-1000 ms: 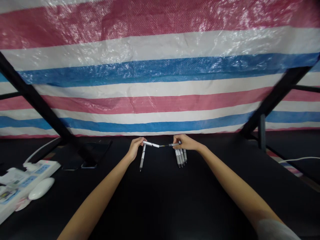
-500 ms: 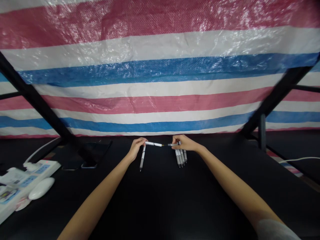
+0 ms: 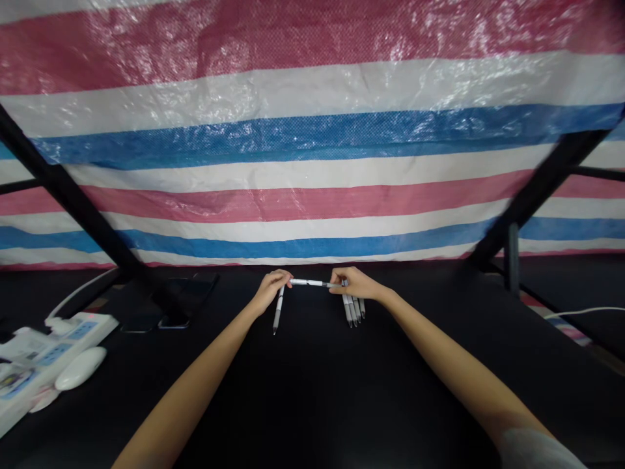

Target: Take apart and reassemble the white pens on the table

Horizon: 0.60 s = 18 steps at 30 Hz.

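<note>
Near the far edge of the black table, a white and grey pen (image 3: 307, 282) is held level between my two hands. My left hand (image 3: 270, 289) is closed on its white end. The fingers of my right hand (image 3: 359, 284) pinch the grey grip section at the other end, where the white barrel and grey part now meet. Just below my left hand lies a single pen (image 3: 278, 314), its dark tip toward me. Several similar pens (image 3: 352, 311) lie side by side under my right hand, their upper ends partly hidden by it.
A white power strip (image 3: 92, 329) with plugs sits at the left, a white mouse-shaped object (image 3: 81, 368) beside it. Dark flat phone-like objects (image 3: 173, 323) lie near the left black frame bar (image 3: 97, 208). Striped plastic sheeting (image 3: 312, 202) hangs behind the table.
The gap between the white barrel and the grey section, where a thin refill showed, has closed. My left hand moved slightly right and my right hand slightly left. The lying pens stayed put.
</note>
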Each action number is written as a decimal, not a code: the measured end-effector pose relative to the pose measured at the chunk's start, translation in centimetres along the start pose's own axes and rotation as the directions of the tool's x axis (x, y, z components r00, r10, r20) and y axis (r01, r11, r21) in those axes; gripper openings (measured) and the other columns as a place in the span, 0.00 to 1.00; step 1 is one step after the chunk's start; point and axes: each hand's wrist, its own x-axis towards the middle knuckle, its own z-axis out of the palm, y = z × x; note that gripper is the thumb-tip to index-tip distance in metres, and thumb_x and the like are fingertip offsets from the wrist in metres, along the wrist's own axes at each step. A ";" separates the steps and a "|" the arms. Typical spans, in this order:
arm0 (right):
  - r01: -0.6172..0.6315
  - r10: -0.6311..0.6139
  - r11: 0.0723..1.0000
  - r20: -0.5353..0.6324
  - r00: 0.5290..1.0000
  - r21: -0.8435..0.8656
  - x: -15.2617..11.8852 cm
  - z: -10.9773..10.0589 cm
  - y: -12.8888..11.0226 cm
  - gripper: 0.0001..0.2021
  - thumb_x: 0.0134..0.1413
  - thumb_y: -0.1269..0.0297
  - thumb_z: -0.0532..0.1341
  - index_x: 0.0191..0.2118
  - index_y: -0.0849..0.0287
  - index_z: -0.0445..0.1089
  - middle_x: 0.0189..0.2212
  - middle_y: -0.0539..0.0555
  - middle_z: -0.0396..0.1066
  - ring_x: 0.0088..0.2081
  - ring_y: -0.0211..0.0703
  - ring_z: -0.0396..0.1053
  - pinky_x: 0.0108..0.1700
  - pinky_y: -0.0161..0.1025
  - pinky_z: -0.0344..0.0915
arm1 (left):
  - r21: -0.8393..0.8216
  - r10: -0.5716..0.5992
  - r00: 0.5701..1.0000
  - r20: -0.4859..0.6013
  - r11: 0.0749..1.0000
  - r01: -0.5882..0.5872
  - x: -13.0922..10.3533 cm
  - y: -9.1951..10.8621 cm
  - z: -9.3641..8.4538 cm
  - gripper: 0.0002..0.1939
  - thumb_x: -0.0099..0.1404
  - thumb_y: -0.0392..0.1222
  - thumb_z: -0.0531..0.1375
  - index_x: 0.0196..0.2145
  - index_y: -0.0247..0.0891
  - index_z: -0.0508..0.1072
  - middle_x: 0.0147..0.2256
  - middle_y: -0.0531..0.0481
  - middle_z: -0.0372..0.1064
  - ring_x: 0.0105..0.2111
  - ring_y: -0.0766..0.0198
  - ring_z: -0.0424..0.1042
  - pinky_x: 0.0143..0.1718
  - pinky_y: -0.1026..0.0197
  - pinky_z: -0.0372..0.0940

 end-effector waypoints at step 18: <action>-0.013 0.013 1.000 0.014 1.000 0.026 0.1 0.4 0.6 0.10 0.49 0.58 0.62 0.32 0.61 0.70 0.27 0.52 0.70 0.28 0.37 0.65 0.31 0.35 0.60 | 0.146 0.054 0.998 -0.015 0.988 -0.051 0.0 0.2 0.2 0.17 0.57 0.50 0.58 0.17 0.38 0.73 0.33 0.46 0.69 0.39 0.56 0.66 0.44 0.56 0.57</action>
